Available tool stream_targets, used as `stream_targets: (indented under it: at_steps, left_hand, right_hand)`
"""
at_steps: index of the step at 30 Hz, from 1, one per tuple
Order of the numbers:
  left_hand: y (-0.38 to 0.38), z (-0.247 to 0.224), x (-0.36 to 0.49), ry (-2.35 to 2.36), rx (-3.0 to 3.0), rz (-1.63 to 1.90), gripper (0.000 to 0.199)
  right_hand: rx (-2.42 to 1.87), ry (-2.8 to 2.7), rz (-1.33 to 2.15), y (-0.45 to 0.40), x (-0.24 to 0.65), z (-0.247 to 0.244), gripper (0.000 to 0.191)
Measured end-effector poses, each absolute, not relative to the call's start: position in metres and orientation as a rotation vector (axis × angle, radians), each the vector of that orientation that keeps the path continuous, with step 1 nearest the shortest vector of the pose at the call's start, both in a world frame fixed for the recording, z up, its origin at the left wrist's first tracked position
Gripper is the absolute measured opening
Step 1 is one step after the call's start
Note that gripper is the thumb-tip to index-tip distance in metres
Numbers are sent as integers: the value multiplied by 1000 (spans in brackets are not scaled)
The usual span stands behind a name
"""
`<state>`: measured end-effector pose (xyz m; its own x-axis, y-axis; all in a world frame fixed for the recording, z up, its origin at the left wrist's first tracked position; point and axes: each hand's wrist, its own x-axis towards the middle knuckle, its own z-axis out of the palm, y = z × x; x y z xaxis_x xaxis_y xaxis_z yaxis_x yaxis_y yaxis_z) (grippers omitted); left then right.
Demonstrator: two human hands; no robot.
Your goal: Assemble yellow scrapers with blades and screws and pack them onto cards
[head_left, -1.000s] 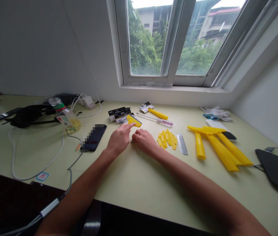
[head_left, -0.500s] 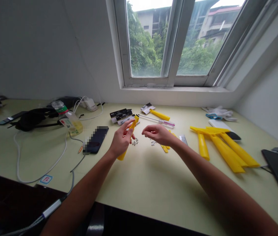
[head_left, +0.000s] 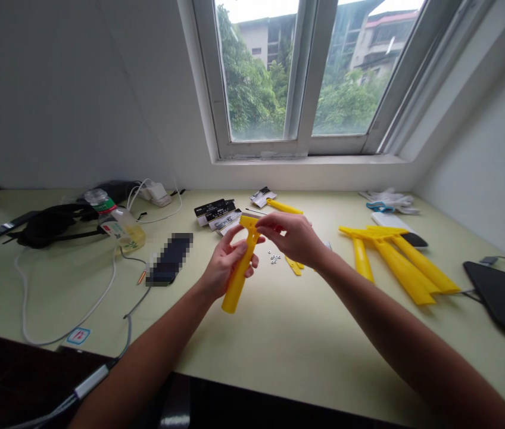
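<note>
Both your hands (head_left: 259, 238) meet on a yellow plastic scraper (head_left: 239, 277), which you hold up off the surface (head_left: 279, 339), tilted, with its head far and its handle end pointing near. Your left hand (head_left: 228, 263) has its grip pressed closed around the handle, and your right hand (head_left: 289, 236) pinches the head from the right, fingertips against it.

Just past your hands, a small cluster of metal screws (head_left: 274, 257) sits on the surface. Beyond them lie black-and-white card packets (head_left: 217, 214), and small yellow pieces (head_left: 294, 266) sit near your right hand.

To the far left, your one clear container, a plastic bottle (head_left: 121, 225), lies tilted with yellow liquid gathered in its lower end, behind a green band and a paper label. A phone (head_left: 170, 259) lies between the bottle and your left hand. To the right, larger yellow scrapers (head_left: 395, 256) lie fanned out together.
</note>
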<state>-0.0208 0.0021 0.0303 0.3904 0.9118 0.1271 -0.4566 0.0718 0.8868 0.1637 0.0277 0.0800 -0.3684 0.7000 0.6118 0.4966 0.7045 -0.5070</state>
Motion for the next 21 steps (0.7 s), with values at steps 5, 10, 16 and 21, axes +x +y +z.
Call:
stream_targets:
  at_steps: [5, 10, 16, 21]
  left_hand:
    - [0, 31, -20, 538, 1033, 1081, 55]
    - [-2, 30, -18, 515, 1030, 1060, 57]
    - [-2, 29, -19, 477, 1022, 1039, 56]
    - [-1, 28, -19, 490, 1028, 1028, 53]
  right_hand:
    - [-918, -2045, 266, 26, 164, 83, 11]
    - [-863, -2028, 241, 27, 163, 82, 8]
    - [-822, -1981, 377, 29, 162, 75, 10]
    - [-852, -1987, 341, 29, 163, 75, 8]
